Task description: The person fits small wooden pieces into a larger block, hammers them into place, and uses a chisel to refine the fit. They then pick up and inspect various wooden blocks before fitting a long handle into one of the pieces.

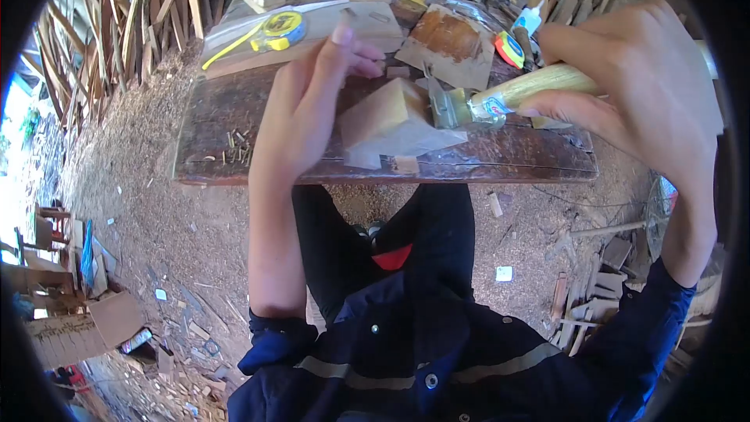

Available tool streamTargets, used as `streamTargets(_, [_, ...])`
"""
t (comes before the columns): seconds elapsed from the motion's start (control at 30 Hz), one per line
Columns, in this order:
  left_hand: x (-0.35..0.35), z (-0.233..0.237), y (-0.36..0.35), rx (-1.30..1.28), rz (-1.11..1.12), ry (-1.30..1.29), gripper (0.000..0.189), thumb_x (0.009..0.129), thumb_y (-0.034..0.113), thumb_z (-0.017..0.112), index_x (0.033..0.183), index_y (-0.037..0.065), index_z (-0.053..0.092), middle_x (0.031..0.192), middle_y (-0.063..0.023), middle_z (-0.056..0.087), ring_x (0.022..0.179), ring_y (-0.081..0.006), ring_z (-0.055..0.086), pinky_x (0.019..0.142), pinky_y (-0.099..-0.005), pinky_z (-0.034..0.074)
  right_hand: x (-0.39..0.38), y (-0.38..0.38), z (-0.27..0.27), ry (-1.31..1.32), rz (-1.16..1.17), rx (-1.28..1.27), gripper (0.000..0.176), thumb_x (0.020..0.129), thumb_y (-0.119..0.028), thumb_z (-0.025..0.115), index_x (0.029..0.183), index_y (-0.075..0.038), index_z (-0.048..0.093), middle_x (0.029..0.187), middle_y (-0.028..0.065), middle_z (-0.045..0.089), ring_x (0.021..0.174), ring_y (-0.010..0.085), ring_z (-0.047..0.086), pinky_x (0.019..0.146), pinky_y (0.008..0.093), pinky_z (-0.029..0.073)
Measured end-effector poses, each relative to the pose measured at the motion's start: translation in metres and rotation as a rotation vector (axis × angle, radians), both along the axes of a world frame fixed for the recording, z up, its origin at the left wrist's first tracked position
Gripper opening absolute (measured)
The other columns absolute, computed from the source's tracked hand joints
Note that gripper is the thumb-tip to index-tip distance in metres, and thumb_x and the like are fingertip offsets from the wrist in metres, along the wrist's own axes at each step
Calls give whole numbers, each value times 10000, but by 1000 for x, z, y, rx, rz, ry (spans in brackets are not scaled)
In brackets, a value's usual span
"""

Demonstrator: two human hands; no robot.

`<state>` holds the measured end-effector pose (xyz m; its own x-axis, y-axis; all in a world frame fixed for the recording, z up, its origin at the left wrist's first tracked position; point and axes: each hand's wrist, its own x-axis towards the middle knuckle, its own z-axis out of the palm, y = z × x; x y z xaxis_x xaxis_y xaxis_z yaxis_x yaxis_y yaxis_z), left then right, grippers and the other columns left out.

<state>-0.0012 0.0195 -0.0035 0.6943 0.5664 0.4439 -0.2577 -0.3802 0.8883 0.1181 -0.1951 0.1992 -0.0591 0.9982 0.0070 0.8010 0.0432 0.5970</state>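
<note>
My right hand (637, 78) is wrapped around the pale wooden handle of a hammer (539, 87) with a sticker near its head. The metal head hangs right beside a light-coloured wooden block (394, 121) standing on the dark bench (273, 164). On the block's other side, my left hand (305, 105) is raised with its fingers apart, slightly blurred, and nothing shows in it. Some small nails (238, 147) are scattered on the bench to the left of my left wrist.
A yellow tape measure (283, 30), partly pulled out, rests on a board. A brown-stained board (447, 43) lies behind the block, near a red-and-yellow tape measure (509, 49) and a glue bottle (530, 17). Wood strips (148, 23) lean at the left; shavings cover the floor.
</note>
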Motion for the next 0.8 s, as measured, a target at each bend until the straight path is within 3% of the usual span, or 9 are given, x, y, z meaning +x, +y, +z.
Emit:
streamTargets(0.13, [-34,24,-21,165,106,113,664,1129,509,363,1025,-55,697,905,-221,711,880,-369,686,849,-404,504,-6,30,-10,38,66,2,478,883,-573,700,990,-107,720,674,82,624,691,318,643,657,431,452])
streamTargets(0.17, [-38,25,-21,192,164,108,664,1130,507,355,982,-54,679,858,-258,674,867,-448,652,823,-436,493,-9,36,-13,7,93,18,480,878,-578,702,1009,-116,729,688,85,630,711,313,647,662,430,454])
streamTargets(0.37, [-46,9,-1,142,322,166,719,1137,508,325,895,-79,663,754,-265,648,841,-491,628,820,-468,487,-19,65,-33,-144,133,129,535,833,-617,719,1095,-151,751,797,91,638,833,293,652,702,424,470])
streamTargets(0.47, [-48,0,9,108,317,140,749,1099,586,385,905,-82,664,725,-262,628,839,-474,642,826,-477,486,-24,78,-34,-28,-3,34,531,841,-624,710,1083,-151,740,759,76,598,846,294,644,715,416,474])
streamTargets(0.57, [-50,-14,25,215,96,17,744,1028,654,503,929,-66,665,694,-249,617,794,-442,662,784,-471,496,-24,82,-41,-55,86,77,511,837,-624,715,1051,-161,729,725,75,608,801,287,642,708,417,472])
streamTargets(0.63, [-55,-12,24,290,93,133,668,1015,600,572,1004,-62,664,831,-212,660,817,-288,624,794,-380,489,-24,86,-42,-14,9,65,488,837,-618,723,1019,-166,718,717,72,621,767,286,633,704,419,468])
streamTargets(0.7, [-57,-4,22,286,110,229,599,999,541,634,1026,-57,663,869,-179,681,798,-199,605,766,-328,484,-26,88,-42,6,4,64,469,833,-609,732,997,-170,711,716,70,632,741,286,626,698,421,465])
streamTargets(0.8, [-53,5,17,197,158,292,497,981,452,691,982,-45,657,777,-134,672,718,-166,599,690,-315,479,-33,87,-41,24,61,76,450,822,-592,749,983,-174,701,722,69,644,724,289,624,691,424,459])
